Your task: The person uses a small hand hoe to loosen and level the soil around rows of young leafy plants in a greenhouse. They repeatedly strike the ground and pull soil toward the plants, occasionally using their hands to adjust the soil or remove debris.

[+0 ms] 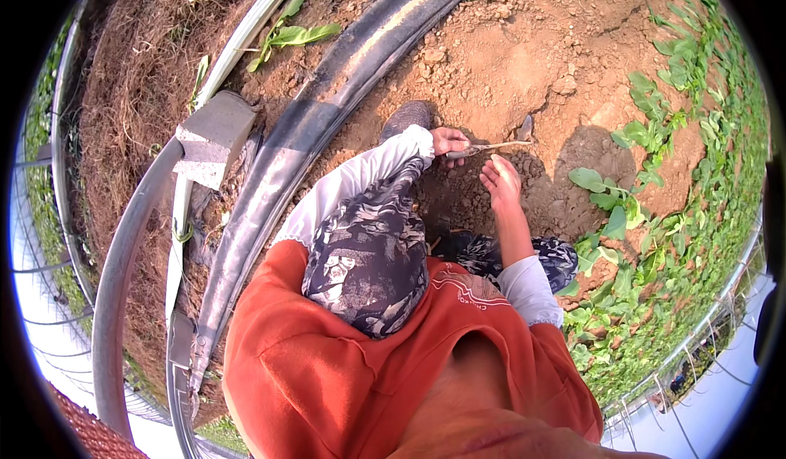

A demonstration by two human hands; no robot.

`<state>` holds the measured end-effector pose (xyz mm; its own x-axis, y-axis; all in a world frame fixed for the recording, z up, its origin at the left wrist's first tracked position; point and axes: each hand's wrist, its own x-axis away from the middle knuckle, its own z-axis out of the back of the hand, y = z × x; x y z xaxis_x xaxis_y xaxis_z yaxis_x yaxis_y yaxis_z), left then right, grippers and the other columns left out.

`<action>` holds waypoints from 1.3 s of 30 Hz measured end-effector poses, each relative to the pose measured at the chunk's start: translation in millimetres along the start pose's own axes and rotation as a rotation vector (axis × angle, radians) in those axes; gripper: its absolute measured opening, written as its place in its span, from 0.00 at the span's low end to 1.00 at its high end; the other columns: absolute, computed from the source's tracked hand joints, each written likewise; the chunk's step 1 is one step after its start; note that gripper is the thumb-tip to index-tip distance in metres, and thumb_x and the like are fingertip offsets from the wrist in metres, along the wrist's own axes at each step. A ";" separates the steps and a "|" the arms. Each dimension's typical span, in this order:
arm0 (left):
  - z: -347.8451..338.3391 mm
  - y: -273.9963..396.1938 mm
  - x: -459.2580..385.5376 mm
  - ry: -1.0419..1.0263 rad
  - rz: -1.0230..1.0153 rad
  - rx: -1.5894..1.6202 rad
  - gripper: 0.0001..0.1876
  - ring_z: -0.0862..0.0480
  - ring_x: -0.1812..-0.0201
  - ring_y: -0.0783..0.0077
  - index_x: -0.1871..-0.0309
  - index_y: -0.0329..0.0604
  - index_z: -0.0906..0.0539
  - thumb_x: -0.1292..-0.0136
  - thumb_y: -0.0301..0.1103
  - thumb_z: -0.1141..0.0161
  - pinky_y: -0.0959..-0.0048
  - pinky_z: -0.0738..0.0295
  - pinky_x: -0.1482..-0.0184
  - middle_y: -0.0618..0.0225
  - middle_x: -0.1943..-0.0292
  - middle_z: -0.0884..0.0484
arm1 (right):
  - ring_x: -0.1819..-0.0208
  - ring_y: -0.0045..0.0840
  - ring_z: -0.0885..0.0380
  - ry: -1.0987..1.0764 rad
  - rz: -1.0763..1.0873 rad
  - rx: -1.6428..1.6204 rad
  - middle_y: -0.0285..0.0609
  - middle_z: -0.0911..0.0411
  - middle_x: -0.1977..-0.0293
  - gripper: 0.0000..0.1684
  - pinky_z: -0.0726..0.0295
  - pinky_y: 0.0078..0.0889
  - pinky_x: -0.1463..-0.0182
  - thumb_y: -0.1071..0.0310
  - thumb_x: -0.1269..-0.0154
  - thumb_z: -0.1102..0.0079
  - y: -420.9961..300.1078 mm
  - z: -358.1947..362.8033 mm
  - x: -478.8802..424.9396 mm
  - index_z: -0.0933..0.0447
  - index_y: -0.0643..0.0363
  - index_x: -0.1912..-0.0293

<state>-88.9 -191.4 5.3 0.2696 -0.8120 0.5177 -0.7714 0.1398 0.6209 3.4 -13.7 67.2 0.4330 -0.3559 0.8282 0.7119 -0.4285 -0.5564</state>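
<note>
My left hand [451, 142] grips the handle end of a small hand hoe [500, 145]. Its thin shank points right, and a small dark blade [525, 128] stands up at the far end, close to the soil. Just below the shank, my right hand [503, 179] is raised with the palm turned toward the tool and the fingers slightly curled. Nothing shows in it. Under both hands lies loose, shaded brown soil [473, 204]. A dark shoe [406, 119] is planted beside my left wrist, and a patterned trouser leg [556, 262] shows behind my right forearm.
Leafy green plants [620, 204] spread along the right. To the left run a black plastic hose or film strip [288, 143] and a curved metal pipe [126, 281] beside a grey block [218, 130]. Loose leaves [295, 35] lie near the top, beside dried roots [147, 47].
</note>
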 end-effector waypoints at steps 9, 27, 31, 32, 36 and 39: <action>8.6 -5.1 1.2 -0.180 -0.133 -0.174 0.15 0.27 0.74 0.82 0.49 0.42 0.22 0.36 0.38 0.42 0.80 0.34 0.72 0.72 0.73 0.21 | 0.46 0.35 0.31 -0.123 -0.119 -0.297 0.46 0.30 0.48 0.24 0.32 0.42 0.43 0.52 0.32 0.55 30.4 -26.2 -8.9 0.34 0.59 0.46; 15.2 -16.3 -3.4 0.061 -0.243 -0.163 0.16 0.29 0.77 0.83 0.50 0.42 0.23 0.37 0.38 0.41 0.81 0.36 0.73 0.76 0.77 0.24 | 0.84 0.18 0.35 0.196 0.326 -0.137 0.35 0.33 0.78 0.09 0.35 0.23 0.85 0.64 0.34 0.50 -28.9 25.9 29.0 0.36 0.57 0.60; -13.0 26.5 34.1 0.262 -0.243 -0.926 0.17 0.22 0.74 0.72 0.54 0.46 0.23 0.43 0.43 0.38 0.72 0.29 0.69 0.67 0.75 0.22 | 0.84 0.17 0.35 0.261 0.373 -0.119 0.35 0.34 0.78 0.10 0.36 0.20 0.84 0.64 0.33 0.53 -56.6 38.1 30.0 0.35 0.60 0.57; -15.2 28.3 45.2 0.351 -0.366 -1.074 0.16 0.21 0.72 0.69 0.55 0.47 0.23 0.43 0.42 0.38 0.70 0.28 0.69 0.66 0.73 0.22 | 0.83 0.16 0.35 0.301 0.385 -0.065 0.34 0.34 0.79 0.11 0.36 0.20 0.84 0.63 0.33 0.54 -68.4 35.5 28.8 0.35 0.60 0.57; 0.7 13.6 55.3 0.525 -0.511 -1.391 0.10 0.19 0.67 0.59 0.59 0.50 0.23 0.42 0.40 0.44 0.63 0.25 0.66 0.66 0.67 0.19 | 0.82 0.27 0.30 0.444 0.588 0.148 0.42 0.29 0.77 0.14 0.31 0.30 0.80 0.61 0.34 0.55 -102.7 47.9 -16.3 0.34 0.62 0.56; -0.5 5.2 48.2 0.593 -0.467 -1.480 0.08 0.19 0.65 0.57 0.62 0.50 0.23 0.41 0.40 0.46 0.61 0.25 0.65 0.65 0.66 0.19 | 0.75 0.44 0.25 0.898 1.037 0.813 0.55 0.25 0.73 0.16 0.27 0.44 0.70 0.61 0.36 0.55 -109.8 50.7 -53.8 0.32 0.64 0.57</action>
<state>-79.6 -229.5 33.8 0.7399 -0.6700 0.0608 0.5192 0.6262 0.5817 -70.0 94.6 87.1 0.6535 -0.6765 -0.3396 0.5489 0.7324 -0.4027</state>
